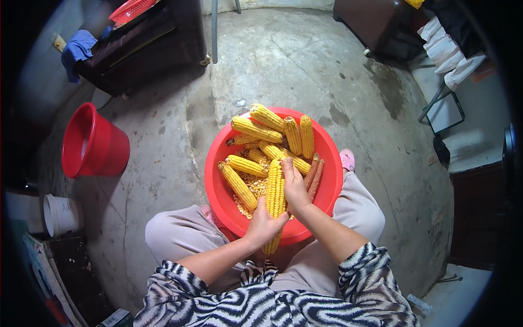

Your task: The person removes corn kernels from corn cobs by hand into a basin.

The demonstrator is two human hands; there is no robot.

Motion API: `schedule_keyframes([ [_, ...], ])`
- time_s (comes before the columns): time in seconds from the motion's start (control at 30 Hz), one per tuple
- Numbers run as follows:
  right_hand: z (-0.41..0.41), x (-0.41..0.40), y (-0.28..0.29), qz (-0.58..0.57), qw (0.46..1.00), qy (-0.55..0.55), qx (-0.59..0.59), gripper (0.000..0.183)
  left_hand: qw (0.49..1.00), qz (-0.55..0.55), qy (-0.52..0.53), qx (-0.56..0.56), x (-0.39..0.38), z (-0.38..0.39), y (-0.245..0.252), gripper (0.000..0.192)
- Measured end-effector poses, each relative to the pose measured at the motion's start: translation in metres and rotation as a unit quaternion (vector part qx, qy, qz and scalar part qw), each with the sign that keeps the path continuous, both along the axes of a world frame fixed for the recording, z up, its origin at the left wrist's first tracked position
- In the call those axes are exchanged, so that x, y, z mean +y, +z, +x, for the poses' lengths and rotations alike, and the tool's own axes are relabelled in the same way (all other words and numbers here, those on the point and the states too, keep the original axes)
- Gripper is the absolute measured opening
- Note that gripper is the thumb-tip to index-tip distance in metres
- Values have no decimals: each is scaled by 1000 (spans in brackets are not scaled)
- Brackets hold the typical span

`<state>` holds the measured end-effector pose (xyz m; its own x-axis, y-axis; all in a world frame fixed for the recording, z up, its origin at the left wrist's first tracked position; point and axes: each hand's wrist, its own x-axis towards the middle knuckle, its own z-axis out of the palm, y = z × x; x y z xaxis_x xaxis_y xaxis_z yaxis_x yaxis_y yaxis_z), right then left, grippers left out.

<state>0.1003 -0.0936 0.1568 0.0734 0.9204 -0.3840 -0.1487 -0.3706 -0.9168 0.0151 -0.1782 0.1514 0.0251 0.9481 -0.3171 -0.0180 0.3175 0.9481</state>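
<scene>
A red plastic basin [215,192] stands between my knees. My left hand [265,225] grips the lower end of a yellow corn cob [274,192], held upright in the picture over the basin. Around the upper part of the same cob is my right hand [295,188], its thumb near the tip. Several yellow cobs [255,130] lie in the far and left parts of the basin. Loose kernels [255,186] cover part of its bottom. Two bare reddish cobs [314,178] rest at its right side. Another yellow cob [271,246] shows below my left hand, partly hidden.
On the concrete floor at left stand a red bucket [108,143] and a white bucket [63,214]. A dark sofa [159,53] with a blue cloth [79,51] is at upper left, another dark piece of furniture [369,20] at upper right.
</scene>
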Motion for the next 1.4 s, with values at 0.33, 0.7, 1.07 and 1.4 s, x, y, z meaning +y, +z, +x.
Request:
schedule_keyframes([
  [0.33,7,3,10,-32,993,10,110,45,991,-25,-1,-131,5,1,16,39],
  [0.7,9,-6,1,-73,990,56,104,34,985,-82,-26,-150,7,1,18,37],
  [1.07,12,0,21,-169,937,-26,305,36,943,-194,-17,-268,15,-10,26,36],
  [1.4,13,-5,1,-140,964,17,227,31,931,-207,-57,-296,15,-5,36,30],
])
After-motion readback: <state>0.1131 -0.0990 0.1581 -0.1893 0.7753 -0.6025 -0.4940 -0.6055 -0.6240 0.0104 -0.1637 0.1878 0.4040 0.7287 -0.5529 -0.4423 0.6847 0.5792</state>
